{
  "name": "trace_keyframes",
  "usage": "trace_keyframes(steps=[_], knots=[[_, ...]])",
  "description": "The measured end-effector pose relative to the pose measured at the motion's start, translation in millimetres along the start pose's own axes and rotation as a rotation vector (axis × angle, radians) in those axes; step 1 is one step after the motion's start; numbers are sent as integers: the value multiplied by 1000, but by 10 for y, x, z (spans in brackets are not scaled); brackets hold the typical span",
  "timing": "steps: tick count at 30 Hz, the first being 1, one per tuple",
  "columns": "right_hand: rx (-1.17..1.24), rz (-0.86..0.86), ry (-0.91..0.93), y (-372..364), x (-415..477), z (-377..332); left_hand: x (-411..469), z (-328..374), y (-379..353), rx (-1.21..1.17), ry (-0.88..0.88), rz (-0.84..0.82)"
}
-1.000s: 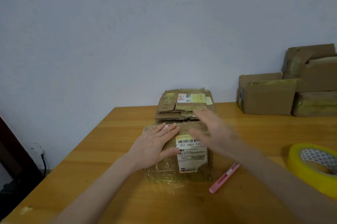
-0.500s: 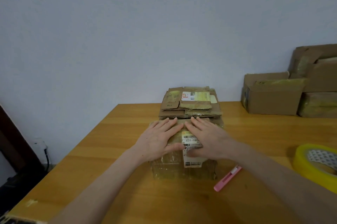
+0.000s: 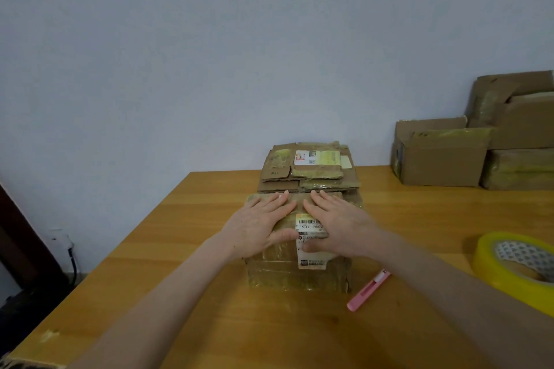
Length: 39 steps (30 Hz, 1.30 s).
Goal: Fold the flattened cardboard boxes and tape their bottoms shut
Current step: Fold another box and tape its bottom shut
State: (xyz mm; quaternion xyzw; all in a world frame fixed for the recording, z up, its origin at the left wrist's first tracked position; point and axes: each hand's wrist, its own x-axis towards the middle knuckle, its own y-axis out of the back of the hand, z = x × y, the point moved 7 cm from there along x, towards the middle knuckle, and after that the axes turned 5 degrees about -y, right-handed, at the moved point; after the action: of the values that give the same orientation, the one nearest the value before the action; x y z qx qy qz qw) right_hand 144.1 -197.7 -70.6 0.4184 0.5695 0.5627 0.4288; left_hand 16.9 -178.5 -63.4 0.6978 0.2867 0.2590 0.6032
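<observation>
A small brown cardboard box (image 3: 296, 275), wrapped in old yellowish tape and bearing a white shipping label, stands on the wooden table (image 3: 186, 293) in front of me. My left hand (image 3: 257, 224) lies flat on the left half of its top, fingers spread. My right hand (image 3: 335, 227) lies flat on the right half, partly covering the label. Both palms press down on the top flaps; neither grips anything. Directly behind the box lies a stack of flattened cardboard boxes (image 3: 308, 167). A yellow tape roll (image 3: 515, 266) sits at the right edge.
A pink utility knife (image 3: 368, 290) lies on the table just right of the box. Several assembled cardboard boxes (image 3: 443, 155) are stacked at the back right against the pale wall. The table's left edge runs diagonally, with a dark floor and cable below.
My right hand came down from hovering over the box and now rests flat on its top beside the left hand. The left hand has stayed in place.
</observation>
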Motion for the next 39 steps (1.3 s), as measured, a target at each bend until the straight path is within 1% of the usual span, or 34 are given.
trace_keyframes(steps=[3,5,9,13,15,17,18,20,21,23,27,29,30,33,35,37,39], knots=[[23,27,3,11,-50,34,-28,-3,-5,22,4,36],[34,52,-1,13,-81,53,-28,-12,-25,28,3,23],[95,38,-17,51,-91,72,-18,0,30,-22,21,-40],[60,41,-75,29,-125,133,-15,94,59,12,62,16],[69,13,-81,4,-123,152,-17,131,22,-32,65,-4],[196,9,-72,69,-154,156,-19,112,31,-81,67,-10],[315,44,-74,142,-188,168,-23,105,54,-98,66,6],[591,177,-120,307,-286,257,-28,102,114,-110,71,65],[688,241,-156,344,-326,333,-32,109,125,-104,78,81],[751,295,-222,368,-403,461,-31,137,123,-82,100,79],[757,350,-297,414,-595,706,74,262,216,-99,120,102],[733,384,-343,468,-739,840,179,418,279,-70,98,99],[729,399,-365,490,-816,914,241,526,325,-73,81,126],[731,426,-485,448,-1047,1269,479,1018,534,-120,-17,301],[699,433,-568,363,-1231,1541,665,1436,612,-159,-94,355],[677,416,-637,267,-1455,1766,858,1822,580,-210,-140,323],[658,387,-686,164,-1674,1940,1031,2104,461,-303,-138,245]])
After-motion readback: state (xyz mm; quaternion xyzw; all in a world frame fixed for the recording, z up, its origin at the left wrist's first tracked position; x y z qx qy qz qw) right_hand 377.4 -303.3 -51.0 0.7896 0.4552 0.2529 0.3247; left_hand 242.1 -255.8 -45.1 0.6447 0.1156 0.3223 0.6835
